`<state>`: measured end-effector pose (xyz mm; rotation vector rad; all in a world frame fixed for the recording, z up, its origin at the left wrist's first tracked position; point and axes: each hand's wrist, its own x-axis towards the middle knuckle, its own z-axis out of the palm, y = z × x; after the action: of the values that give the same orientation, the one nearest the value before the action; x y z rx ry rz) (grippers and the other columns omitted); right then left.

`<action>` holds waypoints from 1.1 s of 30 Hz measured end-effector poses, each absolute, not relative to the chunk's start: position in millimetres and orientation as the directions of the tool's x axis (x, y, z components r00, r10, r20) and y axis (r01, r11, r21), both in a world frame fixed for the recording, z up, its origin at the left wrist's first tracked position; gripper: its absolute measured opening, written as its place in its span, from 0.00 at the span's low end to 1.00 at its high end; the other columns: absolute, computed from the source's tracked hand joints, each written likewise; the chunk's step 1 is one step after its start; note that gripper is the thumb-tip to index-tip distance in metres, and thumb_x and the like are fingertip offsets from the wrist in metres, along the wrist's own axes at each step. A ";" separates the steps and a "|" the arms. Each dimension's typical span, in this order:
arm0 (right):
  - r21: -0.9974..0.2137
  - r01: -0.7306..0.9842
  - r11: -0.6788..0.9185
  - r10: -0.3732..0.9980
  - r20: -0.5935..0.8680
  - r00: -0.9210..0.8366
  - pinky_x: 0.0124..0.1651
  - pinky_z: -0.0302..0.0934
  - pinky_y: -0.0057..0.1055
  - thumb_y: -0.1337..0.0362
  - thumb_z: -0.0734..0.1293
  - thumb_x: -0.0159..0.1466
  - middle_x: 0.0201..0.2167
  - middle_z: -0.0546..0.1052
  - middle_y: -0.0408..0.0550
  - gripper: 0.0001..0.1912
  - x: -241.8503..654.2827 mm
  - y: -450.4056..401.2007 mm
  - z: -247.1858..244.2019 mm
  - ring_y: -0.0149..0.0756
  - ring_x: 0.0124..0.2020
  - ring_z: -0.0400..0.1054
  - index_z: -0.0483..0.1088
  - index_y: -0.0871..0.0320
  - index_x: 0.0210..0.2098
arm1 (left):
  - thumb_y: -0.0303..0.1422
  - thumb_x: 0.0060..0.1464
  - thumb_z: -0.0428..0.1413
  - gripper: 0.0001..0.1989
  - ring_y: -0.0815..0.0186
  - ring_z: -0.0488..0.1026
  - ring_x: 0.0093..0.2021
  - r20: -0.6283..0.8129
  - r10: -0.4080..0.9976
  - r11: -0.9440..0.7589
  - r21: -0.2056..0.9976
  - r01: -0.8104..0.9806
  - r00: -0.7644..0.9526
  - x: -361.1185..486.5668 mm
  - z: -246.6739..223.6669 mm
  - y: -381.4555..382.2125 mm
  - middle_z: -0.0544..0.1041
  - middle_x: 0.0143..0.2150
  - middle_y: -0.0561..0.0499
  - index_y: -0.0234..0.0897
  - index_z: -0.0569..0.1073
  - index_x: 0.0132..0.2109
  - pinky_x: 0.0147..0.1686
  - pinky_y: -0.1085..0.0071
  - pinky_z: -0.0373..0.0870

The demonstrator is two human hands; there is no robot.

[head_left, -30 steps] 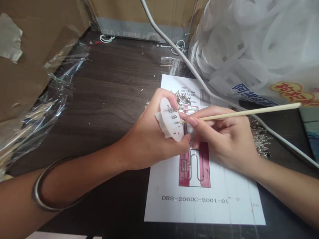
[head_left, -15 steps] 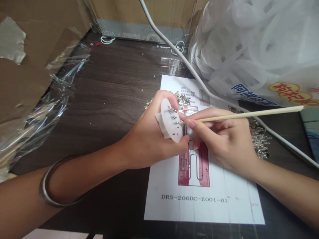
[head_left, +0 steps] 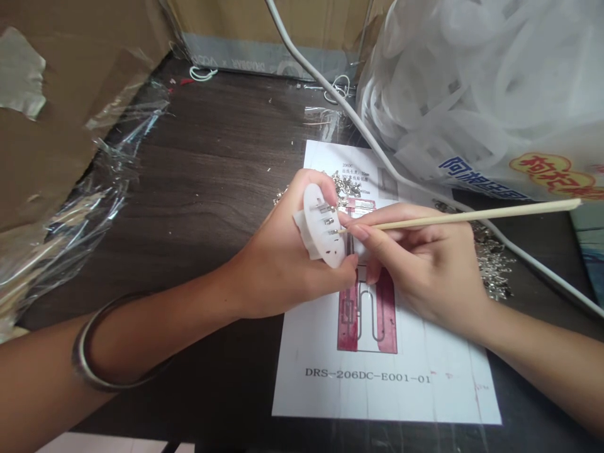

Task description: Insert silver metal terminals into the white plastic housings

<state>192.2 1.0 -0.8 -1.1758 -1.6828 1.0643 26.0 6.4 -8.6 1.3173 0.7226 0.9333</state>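
My left hand (head_left: 278,264) is wrapped round a white oval plastic piece (head_left: 319,220) with slots and several small metal terminals set in its face. Between thumb and fingers of my right hand (head_left: 415,258) is a thin wooden stick (head_left: 448,218); its near tip touches or almost touches one of the terminals, and its far end sticks out to the right. Small metal terminals lie in a pile (head_left: 346,185) behind my left hand and in another pile (head_left: 493,261) beyond my right wrist. A printed drawing sheet (head_left: 387,396) lies beneath both hands.
A clear bag of white plastic pieces (head_left: 453,94) stands at the back right. A white cable (head_left: 325,85) crosses the dark table (head_left: 212,157) diagonally. Cardboard boxes (head_left: 274,31) border the back and left, with crumpled clear plastic (head_left: 94,207) on the left side.
Almost nothing differs. The stick's far end has shifted very slightly to the right; both hands keep their hold in the same place.
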 end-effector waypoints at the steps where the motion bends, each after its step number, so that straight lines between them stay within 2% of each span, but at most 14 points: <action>1: -0.943 0.269 0.195 0.962 0.131 -0.239 0.16 0.56 0.23 0.69 0.71 0.62 0.15 0.71 0.37 0.03 192.4 1.0 -0.9 0.23 0.14 0.63 0.76 0.62 0.31 | 0.15 0.44 0.55 0.24 0.80 0.65 0.24 0.079 0.884 -0.018 0.991 -0.136 0.461 25.9 -9.1 6.2 0.65 0.29 0.63 0.41 0.52 0.40 0.21 0.85 0.64; 5: -0.965 0.230 0.125 0.972 0.073 -0.222 0.14 0.55 0.24 0.66 0.71 0.62 0.13 0.70 0.38 0.05 193.7 1.8 -0.1 0.25 0.12 0.62 0.76 0.63 0.31 | 0.17 0.43 0.56 0.24 0.77 0.65 0.25 0.133 0.902 -0.136 0.990 -0.022 0.410 26.0 -11.1 5.0 0.65 0.31 0.60 0.41 0.53 0.41 0.20 0.82 0.64; 9: -0.957 0.263 0.121 0.976 0.068 -0.205 0.16 0.57 0.24 0.64 0.70 0.63 0.17 0.74 0.43 0.10 193.6 3.7 2.0 0.24 0.13 0.65 0.76 0.63 0.27 | 0.17 0.40 0.56 0.24 0.77 0.61 0.22 0.178 0.913 -0.216 0.974 0.063 0.367 25.2 -12.0 4.3 0.60 0.29 0.61 0.40 0.54 0.41 0.17 0.82 0.59; 12: -0.954 0.280 0.111 0.978 0.054 -0.202 0.17 0.59 0.24 0.62 0.71 0.62 0.18 0.74 0.43 0.11 193.0 4.9 2.1 0.24 0.14 0.65 0.76 0.62 0.25 | 0.17 0.40 0.56 0.24 0.78 0.60 0.23 0.204 0.912 -0.246 0.966 0.076 0.355 24.3 -12.3 4.0 0.60 0.29 0.61 0.40 0.54 0.41 0.17 0.82 0.59; 16: -0.959 0.270 0.089 0.980 0.035 -0.198 0.17 0.59 0.24 0.60 0.71 0.62 0.20 0.75 0.44 0.12 193.9 4.9 1.1 0.24 0.14 0.66 0.76 0.62 0.26 | 0.16 0.40 0.56 0.24 0.78 0.60 0.23 0.199 0.909 -0.231 0.972 0.046 0.366 24.1 -12.0 3.4 0.60 0.29 0.61 0.40 0.54 0.41 0.17 0.82 0.59; 20: -0.977 0.212 0.034 0.979 -0.010 -0.205 0.15 0.56 0.24 0.61 0.72 0.61 0.17 0.73 0.42 0.10 194.8 5.0 1.1 0.25 0.13 0.65 0.77 0.63 0.30 | 0.16 0.40 0.55 0.24 0.79 0.61 0.21 0.154 0.912 -0.171 0.985 0.012 0.381 24.5 -9.8 4.2 0.61 0.28 0.62 0.40 0.54 0.40 0.17 0.83 0.59; 23: -0.985 0.166 -0.038 0.964 -0.079 -0.252 0.14 0.55 0.23 0.61 0.73 0.60 0.14 0.71 0.40 0.09 195.4 8.4 2.2 0.25 0.13 0.64 0.77 0.63 0.31 | 0.14 0.41 0.54 0.24 0.79 0.64 0.22 0.121 0.883 -0.101 0.993 -0.068 0.454 25.0 -6.4 6.0 0.64 0.28 0.63 0.41 0.53 0.40 0.18 0.84 0.59; 26: -0.982 0.155 -0.109 0.936 -0.153 -0.317 0.17 0.58 0.22 0.61 0.74 0.59 0.19 0.75 0.42 0.09 197.4 14.0 3.2 0.25 0.16 0.67 0.77 0.61 0.31 | 0.11 0.40 0.52 0.25 0.78 0.68 0.26 0.109 0.851 -0.047 0.990 -0.132 0.513 24.7 -3.0 7.6 0.66 0.28 0.63 0.41 0.52 0.37 0.20 0.85 0.60; 31: -0.975 0.179 -0.129 0.922 -0.185 -0.341 0.20 0.61 0.23 0.60 0.75 0.58 0.19 0.75 0.43 0.10 201.6 17.7 3.0 0.28 0.20 0.69 0.74 0.60 0.29 | 0.10 0.38 0.53 0.24 0.81 0.59 0.22 0.092 0.860 -0.051 0.994 -0.096 0.502 22.4 -1.1 7.1 0.64 0.26 0.64 0.39 0.55 0.38 0.18 0.85 0.58; 33: -0.979 0.172 -0.107 0.926 -0.161 -0.342 0.21 0.61 0.24 0.60 0.75 0.58 0.20 0.75 0.43 0.11 202.5 16.7 2.9 0.28 0.20 0.69 0.74 0.60 0.26 | 0.11 0.38 0.54 0.24 0.80 0.59 0.22 0.090 0.865 -0.054 0.995 -0.086 0.494 22.1 -0.9 6.3 0.64 0.27 0.64 0.39 0.56 0.38 0.17 0.85 0.58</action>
<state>202.5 16.7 2.9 -1.2335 -1.5258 1.5077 22.1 6.3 -0.9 1.4142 0.7345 0.9001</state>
